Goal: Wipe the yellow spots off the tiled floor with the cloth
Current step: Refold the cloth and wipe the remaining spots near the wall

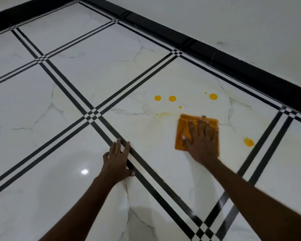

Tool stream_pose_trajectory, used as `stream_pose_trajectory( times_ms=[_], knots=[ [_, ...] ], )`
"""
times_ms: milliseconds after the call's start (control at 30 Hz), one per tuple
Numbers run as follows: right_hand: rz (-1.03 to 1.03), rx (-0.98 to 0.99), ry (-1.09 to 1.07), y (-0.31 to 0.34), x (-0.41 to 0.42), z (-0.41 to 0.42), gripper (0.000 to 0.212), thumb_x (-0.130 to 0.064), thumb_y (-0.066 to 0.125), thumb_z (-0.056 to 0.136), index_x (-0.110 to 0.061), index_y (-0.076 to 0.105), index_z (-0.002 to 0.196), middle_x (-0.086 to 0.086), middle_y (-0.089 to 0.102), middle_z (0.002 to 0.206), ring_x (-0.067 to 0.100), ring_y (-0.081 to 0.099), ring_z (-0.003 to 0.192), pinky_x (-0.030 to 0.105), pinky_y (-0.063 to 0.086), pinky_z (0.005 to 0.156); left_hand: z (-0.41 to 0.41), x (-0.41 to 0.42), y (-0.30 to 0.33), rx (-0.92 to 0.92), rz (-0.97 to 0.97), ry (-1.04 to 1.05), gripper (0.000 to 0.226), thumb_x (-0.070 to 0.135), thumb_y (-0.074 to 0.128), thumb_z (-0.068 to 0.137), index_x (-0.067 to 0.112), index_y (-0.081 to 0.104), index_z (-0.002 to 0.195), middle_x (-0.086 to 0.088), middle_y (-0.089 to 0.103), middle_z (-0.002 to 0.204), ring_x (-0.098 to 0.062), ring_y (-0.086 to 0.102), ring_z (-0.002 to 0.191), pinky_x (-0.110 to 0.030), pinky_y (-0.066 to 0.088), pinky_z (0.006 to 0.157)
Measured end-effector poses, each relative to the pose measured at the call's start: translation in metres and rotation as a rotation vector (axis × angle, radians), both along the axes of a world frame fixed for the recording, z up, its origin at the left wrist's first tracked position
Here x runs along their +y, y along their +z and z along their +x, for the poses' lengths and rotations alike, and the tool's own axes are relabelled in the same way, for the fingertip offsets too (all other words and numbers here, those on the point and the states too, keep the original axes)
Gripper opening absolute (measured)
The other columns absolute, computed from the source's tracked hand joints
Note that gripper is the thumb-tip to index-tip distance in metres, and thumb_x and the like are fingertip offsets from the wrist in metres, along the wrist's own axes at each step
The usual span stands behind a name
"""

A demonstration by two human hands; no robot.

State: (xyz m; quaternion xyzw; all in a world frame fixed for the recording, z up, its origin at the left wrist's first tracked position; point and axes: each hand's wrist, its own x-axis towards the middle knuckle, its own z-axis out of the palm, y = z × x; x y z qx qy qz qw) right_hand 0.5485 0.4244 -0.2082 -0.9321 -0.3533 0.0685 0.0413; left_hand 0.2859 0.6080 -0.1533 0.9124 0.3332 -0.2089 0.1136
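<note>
Wiping is underway: the cloth (196,133) is pressed flat to the floor (59,153) under the spread right hand (202,143), left hand (117,162) braced spread, and spots (172,98) beyond the fingertips need a forward push next.

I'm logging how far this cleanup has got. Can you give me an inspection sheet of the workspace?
Surface: glossy white marble-look tiled floor with black stripe borders; faint yellow smear beyond the cloth.
Job's things: folded orange cloth flat on the floor; three large yellow spots beyond it, one to its right, a few specks.
Clutter: nothing seen.
Grippers: right hand presses the cloth, fingers spread; left hand rests on the floor.
Cables: nothing seen.
Surroundings: black skirting below a white wall.
</note>
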Motion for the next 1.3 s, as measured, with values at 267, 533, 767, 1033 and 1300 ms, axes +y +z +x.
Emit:
stream_pose_trajectory(
  times_ms=[267,533,767,1033,1300],
  knots=[
    [0.035,-0.002,0.115,-0.003,-0.004,-0.011,0.076,-0.064,0.035,0.093,-0.027,0.032,0.159,0.017,0.027,0.166,0.044,0.027,0.151,0.066,0.013,0.121,0.022,0.005,0.014,0.107,0.047,-0.139,0.127,0.051,0.081,0.072,0.023,-0.008,0.159,-0.012,-0.010,0.166,-0.032,-0.001,0.153,-0.050,0.025,0.118],
    [0.076,-0.023,-0.482,0.002,-0.114,0.002,0.082,-0.066,0.019,0.094,-0.021,0.026,0.161,0.021,0.021,0.167,0.047,0.017,0.153,0.070,0.011,0.120,0.071,-0.040,0.015,0.005,0.009,-0.208,0.113,0.074,0.057,0.080,0.019,-0.003,0.160,-0.013,-0.012,0.166,-0.029,-0.004,0.154,-0.047,0.014,0.121],
    [0.097,-0.049,-0.131,-0.005,-0.065,0.014,0.076,-0.065,0.033,0.095,-0.025,0.032,0.159,0.017,0.027,0.166,0.044,0.024,0.152,0.065,0.010,0.123,0.100,-0.083,-0.005,0.003,0.042,-0.248,0.123,0.075,0.059,0.078,0.015,-0.012,0.158,-0.018,-0.018,0.164,-0.034,-0.008,0.153,-0.050,0.015,0.120],
    [0.096,-0.055,-0.586,0.005,-0.158,-0.016,0.078,-0.064,0.026,0.096,-0.020,0.026,0.161,0.022,0.027,0.165,0.048,0.022,0.152,0.067,0.010,0.122,0.102,-0.087,0.005,-0.039,-0.032,-0.264,0.123,0.084,0.050,0.075,0.020,-0.015,0.157,-0.013,-0.024,0.163,-0.030,-0.014,0.153,-0.047,0.009,0.121],
    [0.026,0.004,-0.504,-0.002,-0.156,0.103,0.082,-0.067,0.019,0.094,-0.018,0.029,0.159,0.023,0.028,0.164,0.048,0.025,0.150,0.067,0.012,0.122,0.173,-0.126,-0.004,-0.114,-0.043,-0.400,0.134,0.080,0.063,0.068,0.018,-0.014,0.158,-0.012,-0.022,0.164,-0.027,-0.015,0.153,-0.046,0.005,0.123]
  ],
)
